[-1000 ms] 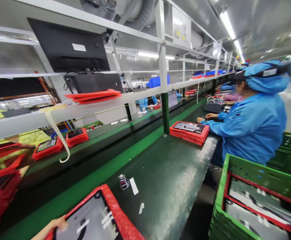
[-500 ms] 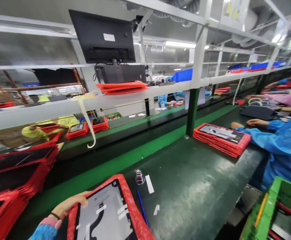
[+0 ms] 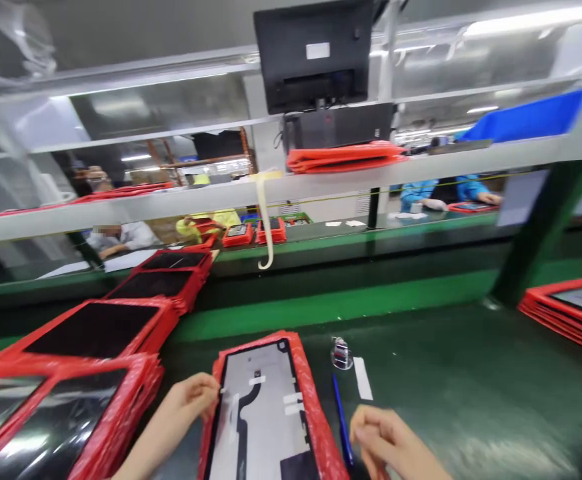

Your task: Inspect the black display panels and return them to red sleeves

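Observation:
A flat display panel (image 3: 267, 433), its grey back up, lies in red bubble wrap (image 3: 315, 413) in front of me. White tape pieces and a dark curved cable show on it. My left hand (image 3: 193, 397) is at the panel's left edge, thumb and fingers curled together; what they pinch, if anything, is hidden. To the right, my right hand (image 3: 391, 440) is closed over the bench beside a blue pen-like tool (image 3: 341, 420). Its fingertips hide whatever they may hold. Above that tool are a small shiny metal-and-clear object (image 3: 341, 353) and a white strip (image 3: 363, 379).
Stacks of red-wrapped panels (image 3: 95, 330) fill the left side. Another stack (image 3: 573, 320) stands at the right by a green post (image 3: 535, 240). A shelf (image 3: 211, 197) with a monitor (image 3: 315, 60) spans overhead, and a tape strip (image 3: 265, 227) hangs from it. Co-workers sit beyond.
The view has swung left. My left hand has moved off the panel's top-left edge to lower on its left side. My right hand has come into view, and the small loose white piece no longer shows.

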`<state>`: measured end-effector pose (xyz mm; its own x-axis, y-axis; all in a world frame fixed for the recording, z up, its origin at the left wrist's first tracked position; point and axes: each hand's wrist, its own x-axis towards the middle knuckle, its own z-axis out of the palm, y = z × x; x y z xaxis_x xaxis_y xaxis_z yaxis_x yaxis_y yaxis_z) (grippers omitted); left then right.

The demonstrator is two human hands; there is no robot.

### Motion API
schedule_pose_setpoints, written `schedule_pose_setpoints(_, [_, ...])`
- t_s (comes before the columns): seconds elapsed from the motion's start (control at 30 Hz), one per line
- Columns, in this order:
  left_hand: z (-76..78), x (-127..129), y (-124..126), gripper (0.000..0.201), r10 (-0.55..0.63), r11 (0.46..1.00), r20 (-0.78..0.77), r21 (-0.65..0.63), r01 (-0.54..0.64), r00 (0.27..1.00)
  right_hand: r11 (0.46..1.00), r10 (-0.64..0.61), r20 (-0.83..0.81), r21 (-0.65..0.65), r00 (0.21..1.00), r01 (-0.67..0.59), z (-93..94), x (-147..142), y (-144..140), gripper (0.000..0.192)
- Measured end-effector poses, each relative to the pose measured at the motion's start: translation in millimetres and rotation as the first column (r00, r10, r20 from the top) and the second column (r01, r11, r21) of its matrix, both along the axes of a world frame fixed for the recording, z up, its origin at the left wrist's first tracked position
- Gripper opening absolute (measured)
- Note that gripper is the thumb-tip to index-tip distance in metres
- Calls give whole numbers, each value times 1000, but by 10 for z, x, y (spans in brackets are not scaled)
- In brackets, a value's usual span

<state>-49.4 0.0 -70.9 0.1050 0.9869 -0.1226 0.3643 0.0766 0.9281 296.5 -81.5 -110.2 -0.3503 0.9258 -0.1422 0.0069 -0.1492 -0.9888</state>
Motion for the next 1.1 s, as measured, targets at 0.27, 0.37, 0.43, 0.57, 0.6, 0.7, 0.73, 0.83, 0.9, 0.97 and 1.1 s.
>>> schedule_pose_setpoints(0.27, [-69, 195, -234, 19, 83, 964, -29, -250, -88, 996, 960, 71, 451, 211, 890, -183, -42, -423, 555, 22])
schedule_pose_setpoints(0.37, [8, 228, -169, 29, 71, 935, -41, -344, -81, 997, 951, 93, 509, 210, 855, -228, -143, -398, 667, 26])
schedule_pose_setpoints(0.43, [69, 253, -131, 31, 65, 920, -39, -384, -75, 997, 952, 127, 500, 179, 857, -246, -174, -372, 711, 30])
schedule_pose_setpoints(0.57, [163, 271, -107, 32, 68, 893, -31, -444, -75, 997, 964, 175, 423, 108, 889, -242, -162, -369, 728, 29])
schedule_pose_setpoints(0.6, [177, 266, -113, 32, 73, 886, -25, -457, -77, 997, 966, 186, 407, 91, 894, -243, -156, -377, 728, 29])
schedule_pose_setpoints(0.7, [194, 234, -152, 32, 89, 865, 3, -496, -76, 996, 970, 193, 387, 66, 902, -236, -152, -396, 734, 29])
schedule_pose_setpoints(0.73, [196, 221, -170, 31, 93, 857, 15, -510, -73, 996, 973, 169, 399, 78, 901, -217, -158, -396, 738, 30])
schedule_pose_setpoints(0.83, [217, 191, -219, 30, 118, 848, 55, -526, -72, 992, 977, 122, 443, 107, 888, -187, -187, -379, 748, 32])
schedule_pose_setpoints(0.9, [256, 199, -231, 32, 148, 859, 88, -504, -85, 985, 972, 146, 445, 100, 883, -211, -202, -367, 753, 33])
schedule_pose_setpoints(0.97, [307, 250, -222, 33, 167, 878, 128, -470, -88, 978, 968, 171, 429, 94, 887, -232, -203, -367, 756, 33])
schedule_pose_setpoints(1.1, [359, 499, -186, 31, 122, 918, 256, -396, -11, 959, 962, 167, 417, 128, 893, -240, -182, -366, 773, 33])
